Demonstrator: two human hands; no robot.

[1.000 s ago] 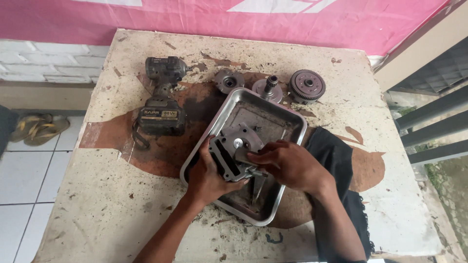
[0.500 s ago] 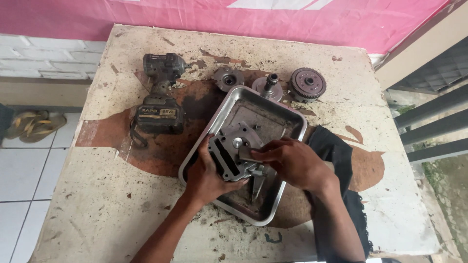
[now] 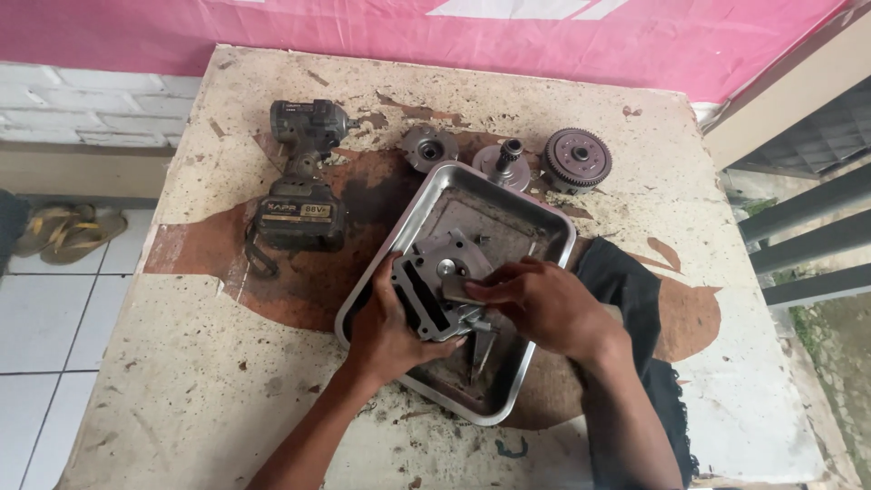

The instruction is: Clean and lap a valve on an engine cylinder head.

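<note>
Leftmost, a pair of sandals (image 3: 63, 234) is seen on the tiled floor beside the stained table (image 3: 181, 399), well apart from the work. On the table a dark cordless impact driver (image 3: 302, 181) is laid down, untouched. Just right of it, the metal tray (image 3: 535, 227) is set at an angle, and over it the grey engine part (image 3: 435, 281) is held. The left hand (image 3: 392, 328) is closed around the part's lower left side; the right hand (image 3: 546, 307) is curled over its right edge, fingertips pressed on a small flat piece there, though what is pinched cannot be told. Behind the tray, three round components are already laid out apart: a small hub (image 3: 428, 147), a shafted piece (image 3: 504, 165) and a toothed clutch gear (image 3: 575, 160). So dismantling is judged well advanced, with the held part not yet dealt with. A black cloth (image 3: 635, 290) is spread under the right forearm.
</note>
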